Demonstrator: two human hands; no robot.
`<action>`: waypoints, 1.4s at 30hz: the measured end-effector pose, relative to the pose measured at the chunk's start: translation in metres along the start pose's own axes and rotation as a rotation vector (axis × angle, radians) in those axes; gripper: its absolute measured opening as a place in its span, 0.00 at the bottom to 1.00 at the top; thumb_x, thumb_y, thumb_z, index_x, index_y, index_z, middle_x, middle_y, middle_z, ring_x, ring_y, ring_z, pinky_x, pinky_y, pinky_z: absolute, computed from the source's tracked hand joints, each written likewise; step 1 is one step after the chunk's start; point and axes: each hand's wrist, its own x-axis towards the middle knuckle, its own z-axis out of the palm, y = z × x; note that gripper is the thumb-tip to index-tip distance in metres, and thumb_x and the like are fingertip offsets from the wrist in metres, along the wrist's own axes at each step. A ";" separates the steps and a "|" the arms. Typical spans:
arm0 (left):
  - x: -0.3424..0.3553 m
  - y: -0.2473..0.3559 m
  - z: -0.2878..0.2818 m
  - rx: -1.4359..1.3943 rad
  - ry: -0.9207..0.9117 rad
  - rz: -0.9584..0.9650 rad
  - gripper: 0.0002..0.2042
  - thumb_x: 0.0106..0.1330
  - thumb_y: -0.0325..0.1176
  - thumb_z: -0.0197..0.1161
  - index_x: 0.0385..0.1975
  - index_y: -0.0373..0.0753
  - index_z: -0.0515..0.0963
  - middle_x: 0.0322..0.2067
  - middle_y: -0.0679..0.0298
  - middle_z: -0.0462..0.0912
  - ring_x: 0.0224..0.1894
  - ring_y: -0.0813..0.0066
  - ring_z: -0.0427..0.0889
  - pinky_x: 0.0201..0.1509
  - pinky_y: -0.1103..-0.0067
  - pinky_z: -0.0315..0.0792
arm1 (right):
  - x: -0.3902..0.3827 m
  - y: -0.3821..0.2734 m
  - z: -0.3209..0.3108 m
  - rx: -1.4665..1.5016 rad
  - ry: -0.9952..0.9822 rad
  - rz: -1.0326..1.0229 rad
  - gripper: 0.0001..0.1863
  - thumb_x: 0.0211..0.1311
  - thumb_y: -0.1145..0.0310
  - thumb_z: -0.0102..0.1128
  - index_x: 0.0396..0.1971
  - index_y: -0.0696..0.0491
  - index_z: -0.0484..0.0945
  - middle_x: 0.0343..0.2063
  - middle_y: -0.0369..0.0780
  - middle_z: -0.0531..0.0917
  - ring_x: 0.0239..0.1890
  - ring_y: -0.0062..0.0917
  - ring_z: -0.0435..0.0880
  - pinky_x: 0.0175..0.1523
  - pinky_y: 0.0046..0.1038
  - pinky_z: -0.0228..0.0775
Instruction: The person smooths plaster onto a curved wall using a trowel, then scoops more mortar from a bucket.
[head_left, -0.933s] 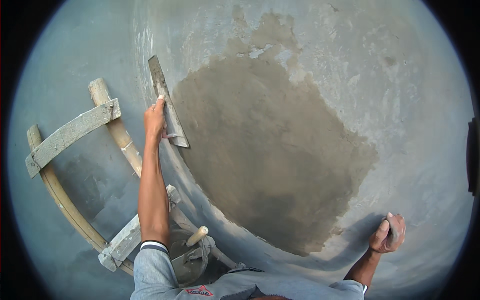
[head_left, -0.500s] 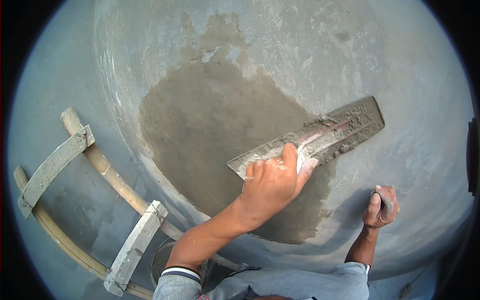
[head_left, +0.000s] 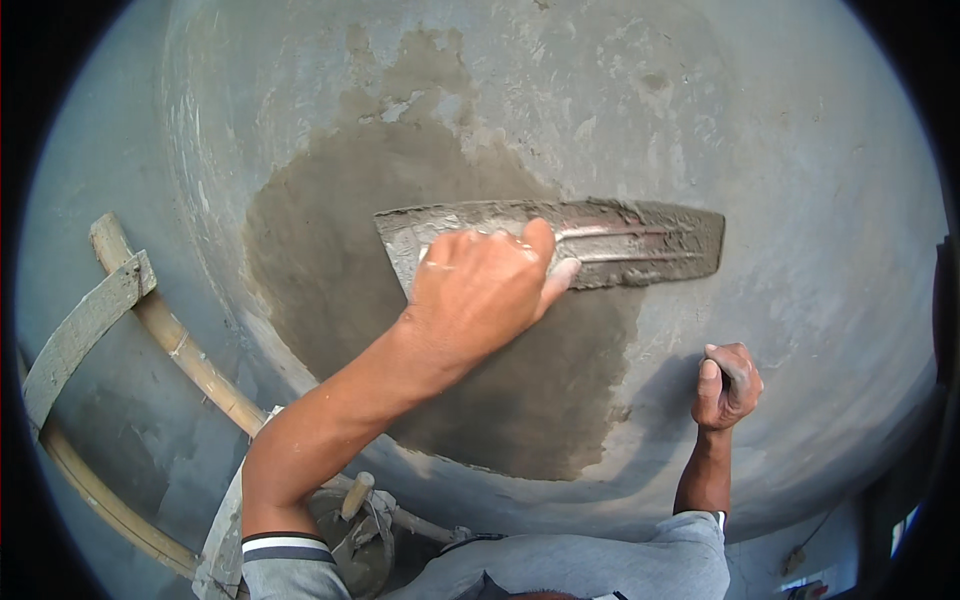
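Observation:
My left hand [head_left: 480,285] is closed round the handle of a long plastering trowel [head_left: 650,245]. The blade lies almost level from left to right, its back caked with wet grey mortar. Its underside faces the curved grey wall [head_left: 830,230], across the upper part of a darker, damp mortar patch [head_left: 520,400]; the contact itself is hidden. To the right of that patch, my right hand [head_left: 728,385] is curled into a fist close to the wall, thumb against the bent fingers. Whether anything is inside the fist cannot be made out.
At the left leans a bamboo ladder [head_left: 195,360] with mortar-smeared wooden rungs [head_left: 85,325]. Below my left forearm, partly covered by it, is a bucket [head_left: 370,565] with a short wooden handle [head_left: 357,495] sticking up. A cord hangs at the lower right.
My left hand has swept the trowel left, and the blade has turned from a slant to nearly level. The bucket shows more from behind my arm. My right hand stays fisted, the view having shifted slightly.

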 end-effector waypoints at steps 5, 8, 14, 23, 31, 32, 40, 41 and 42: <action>0.018 -0.075 -0.037 0.164 0.175 -0.033 0.21 0.62 0.52 0.58 0.21 0.38 0.68 0.09 0.54 0.71 0.16 0.53 0.77 0.21 0.65 0.71 | -0.022 0.005 -0.030 -0.119 0.096 0.066 0.06 0.57 0.74 0.55 0.32 0.59 0.77 0.17 0.38 0.75 0.18 0.21 0.69 0.23 0.22 0.59; 0.018 -0.101 -0.047 0.208 0.227 -0.081 0.22 0.62 0.53 0.58 0.21 0.38 0.68 0.09 0.53 0.71 0.16 0.53 0.76 0.21 0.66 0.71 | -0.034 0.009 -0.054 -0.160 0.158 0.143 0.06 0.61 0.73 0.53 0.33 0.60 0.76 0.17 0.36 0.72 0.18 0.20 0.66 0.23 0.22 0.57; 0.013 0.022 0.007 0.217 0.001 0.305 0.19 0.59 0.51 0.60 0.20 0.41 0.70 0.10 0.58 0.75 0.14 0.63 0.78 0.23 0.73 0.73 | 0.036 -0.034 -0.039 0.233 0.244 -0.375 0.11 0.65 0.70 0.48 0.39 0.61 0.73 0.19 0.38 0.69 0.19 0.17 0.57 0.23 0.23 0.46; 0.017 -0.101 -0.043 0.189 0.210 -0.008 0.22 0.62 0.54 0.58 0.21 0.38 0.70 0.11 0.53 0.74 0.16 0.55 0.78 0.21 0.66 0.71 | 0.009 -0.032 -0.079 0.063 0.252 -0.118 0.13 0.67 0.60 0.52 0.39 0.56 0.73 0.17 0.34 0.67 0.16 0.16 0.54 0.23 0.23 0.45; 0.009 0.043 0.020 0.069 0.066 0.321 0.12 0.56 0.42 0.62 0.21 0.39 0.73 0.09 0.60 0.75 0.14 0.66 0.78 0.22 0.74 0.71 | 0.028 -0.045 -0.027 0.190 0.171 -0.255 0.13 0.66 0.59 0.54 0.38 0.55 0.74 0.17 0.33 0.67 0.16 0.16 0.55 0.23 0.22 0.44; 0.016 0.012 0.010 0.051 0.160 0.219 0.16 0.58 0.46 0.62 0.21 0.39 0.73 0.08 0.60 0.74 0.13 0.63 0.78 0.20 0.72 0.70 | 0.018 -0.038 -0.044 0.176 0.166 -0.253 0.13 0.66 0.59 0.54 0.38 0.55 0.74 0.17 0.33 0.67 0.16 0.16 0.55 0.23 0.22 0.44; 0.034 0.017 0.004 0.011 0.150 0.330 0.14 0.59 0.43 0.59 0.21 0.38 0.74 0.11 0.57 0.76 0.16 0.64 0.79 0.21 0.69 0.72 | -0.010 -0.032 -0.087 0.199 0.230 -0.052 0.10 0.65 0.66 0.51 0.37 0.59 0.73 0.17 0.33 0.62 0.20 0.17 0.57 0.26 0.22 0.45; 0.029 0.046 -0.002 0.113 -0.088 0.385 0.09 0.56 0.36 0.59 0.22 0.37 0.74 0.11 0.59 0.77 0.16 0.67 0.80 0.23 0.71 0.73 | -0.005 -0.032 -0.064 0.259 0.250 -0.079 0.12 0.65 0.64 0.52 0.36 0.58 0.73 0.18 0.35 0.65 0.19 0.17 0.58 0.25 0.22 0.45; 0.033 0.064 0.010 0.062 -0.089 0.512 0.07 0.55 0.33 0.58 0.23 0.36 0.75 0.11 0.60 0.78 0.17 0.68 0.81 0.24 0.72 0.73 | 0.011 -0.040 -0.057 0.269 0.219 -0.140 0.12 0.66 0.62 0.52 0.37 0.57 0.73 0.18 0.35 0.68 0.19 0.18 0.59 0.24 0.23 0.45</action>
